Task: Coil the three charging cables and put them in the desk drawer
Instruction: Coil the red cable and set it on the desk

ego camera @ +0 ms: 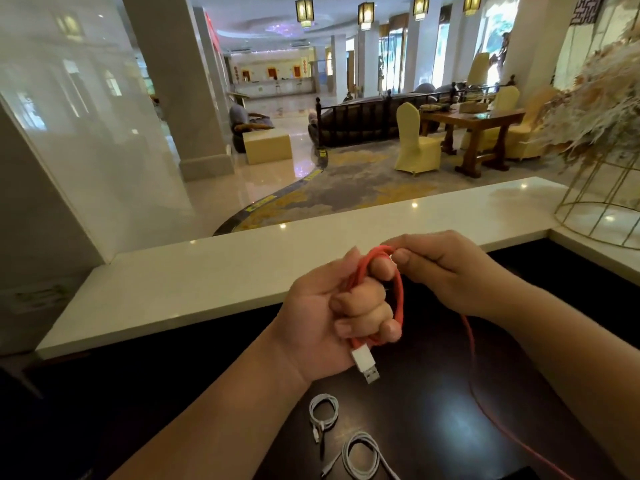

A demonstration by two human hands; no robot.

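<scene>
The dark desk (433,403) sits below a white counter (242,271), and no drawer shows from here. The left hand (332,313) has its fingers curled tight round a bundle of red cable (400,299), white USB plug (365,365) poking out below the palm. The right hand (446,268) pinches the top loop between thumb and fingertips. A long red tail runs down to the right and off the desk edge; if it catches there, the next wrap could tug the loops loose, I'd say. Wound this tightly on the fingers, the coil may also spring open when slid off. Two white cables, one small (323,412) and one larger (362,455), lie coiled near the front edge, where a passing forearm could knock them off.
</scene>
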